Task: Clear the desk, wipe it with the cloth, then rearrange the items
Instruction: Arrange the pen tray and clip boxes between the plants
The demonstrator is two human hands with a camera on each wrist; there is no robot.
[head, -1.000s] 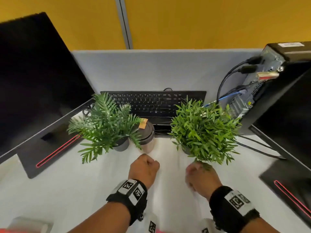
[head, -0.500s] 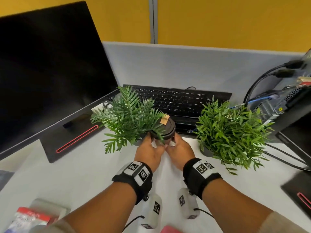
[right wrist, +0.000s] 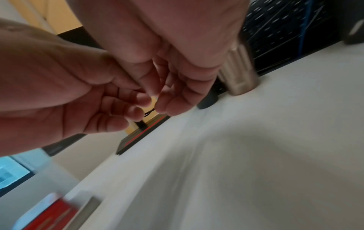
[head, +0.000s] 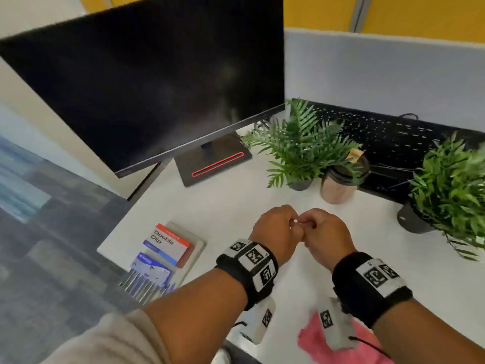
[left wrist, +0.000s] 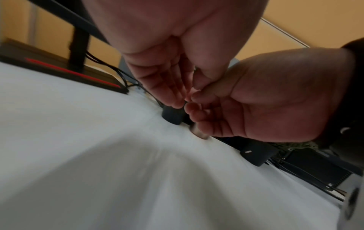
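My left hand (head: 290, 224) and right hand (head: 308, 225) hover together over the white desk (head: 236, 206), loosely curled, fingertips touching each other. The left wrist view shows the left hand's fingers (left wrist: 173, 93) meeting the right hand's fingers (left wrist: 197, 113) with nothing held. A metal cup (head: 338, 183) with a dark lid stands beyond them, between a fern plant (head: 301, 145) and a bushier plant (head: 451, 190). The pink cloth (head: 312, 342) lies at the near edge, partly under my right wrist.
A black monitor (head: 157, 82) on a red-striped base (head: 214, 162) fills the left. A black keyboard (head: 380, 132) leans against the grey partition (head: 380, 72). A double clip box (head: 168, 243) and a pen pack (head: 151, 274) lie at the desk's left corner.
Both hands have let go of the cup and drawn back toward me, meeting in front of it. My view has swung to the left, bringing the stationery into sight.
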